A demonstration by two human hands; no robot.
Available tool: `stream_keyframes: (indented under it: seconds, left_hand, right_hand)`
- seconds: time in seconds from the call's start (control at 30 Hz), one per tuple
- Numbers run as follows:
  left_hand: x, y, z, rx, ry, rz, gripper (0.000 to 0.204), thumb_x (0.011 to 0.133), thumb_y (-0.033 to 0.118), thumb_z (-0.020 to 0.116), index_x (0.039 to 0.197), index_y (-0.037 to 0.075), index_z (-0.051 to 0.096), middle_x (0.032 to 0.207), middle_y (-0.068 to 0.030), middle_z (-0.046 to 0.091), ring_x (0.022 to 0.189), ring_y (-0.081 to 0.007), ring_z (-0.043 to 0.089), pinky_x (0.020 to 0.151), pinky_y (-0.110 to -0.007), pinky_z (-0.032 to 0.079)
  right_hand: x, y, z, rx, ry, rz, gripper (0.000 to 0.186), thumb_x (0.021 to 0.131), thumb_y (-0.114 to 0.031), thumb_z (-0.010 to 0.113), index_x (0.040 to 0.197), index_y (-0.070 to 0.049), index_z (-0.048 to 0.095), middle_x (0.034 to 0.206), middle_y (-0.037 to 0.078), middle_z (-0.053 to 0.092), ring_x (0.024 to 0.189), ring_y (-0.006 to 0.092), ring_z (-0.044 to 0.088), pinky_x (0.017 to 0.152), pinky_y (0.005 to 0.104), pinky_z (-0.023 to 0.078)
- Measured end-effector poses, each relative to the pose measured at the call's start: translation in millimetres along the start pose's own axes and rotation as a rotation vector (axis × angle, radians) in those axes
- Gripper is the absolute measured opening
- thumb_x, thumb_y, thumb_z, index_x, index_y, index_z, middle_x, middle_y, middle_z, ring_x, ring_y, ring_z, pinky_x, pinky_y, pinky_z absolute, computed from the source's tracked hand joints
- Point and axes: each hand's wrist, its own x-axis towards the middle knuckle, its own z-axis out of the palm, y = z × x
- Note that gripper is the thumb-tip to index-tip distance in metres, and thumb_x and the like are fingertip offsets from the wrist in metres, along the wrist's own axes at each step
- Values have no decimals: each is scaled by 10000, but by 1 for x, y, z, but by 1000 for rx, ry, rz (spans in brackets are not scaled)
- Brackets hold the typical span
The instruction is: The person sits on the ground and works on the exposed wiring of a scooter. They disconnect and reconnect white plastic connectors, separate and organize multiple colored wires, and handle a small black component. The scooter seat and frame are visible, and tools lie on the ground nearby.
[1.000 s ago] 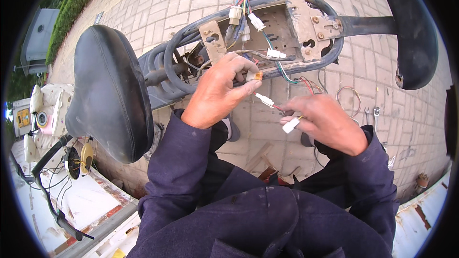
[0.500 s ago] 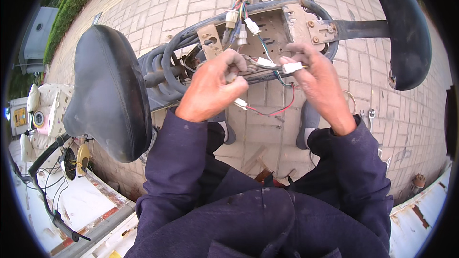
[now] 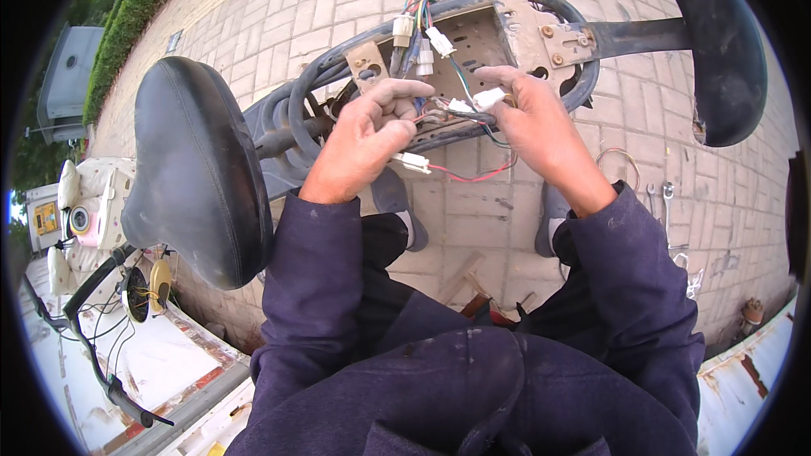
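Observation:
My right hand pinches a white plastic wire connector between thumb and fingers. Curled round the thin wires is my left hand, its thumb and forefinger a little apart; what lies deeper in its grip is hidden. Between the hands, a second white connector sits on the same dark wiring. Below my left hand hangs a white plug with a red and a black wire. Behind them stands the open metal frame of a small vehicle, with several connectors on a bundle of coloured wires.
A black saddle rises at the left, and a black padded piece on a metal arm at the right. Thick dark tubing loops round the frame. Wrenches lie on the paving at right. Handlebars stand lower left.
My right hand has moved left and slightly away from me with the connector, nearer my left hand. The fingers of my left hand have loosened a little. The view has shifted slightly.

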Motion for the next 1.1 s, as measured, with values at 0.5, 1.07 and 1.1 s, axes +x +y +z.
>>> stream_keyframes:
  seconds: [0.5, 1.07, 1.1]
  left_hand:
    - [-7, -1, 7, 247, 25, 37, 287, 858, 29, 565, 1140, 3, 611, 910, 34, 498, 772, -49, 426, 697, -211, 389]
    - [-9, -2, -15, 275, -67, 134, 167, 768, 34, 541, 926, 7, 587, 819, -7, 504, 729, -78, 452, 646, -237, 392]
    - [-10, -3, -16, 289, -69, 148, 156, 766, 31, 544, 915, 10, 588, 828, -9, 509, 730, -80, 456, 646, -241, 395]
  right_hand:
    - [14, 1, -87, -363, 454, -280, 278, 862, -141, 656, 1111, -18, 637, 902, 103, 700, 795, 228, 678, 723, 330, 515]
    - [14, -11, -10, -258, -97, -230, 254, 831, -3, 575, 1063, -5, 679, 934, 136, 700, 883, 236, 665, 815, 342, 498]
    - [18, -10, -8, -257, -136, -213, 258, 831, -5, 576, 1067, -9, 681, 929, 140, 698, 890, 245, 666, 823, 346, 497]
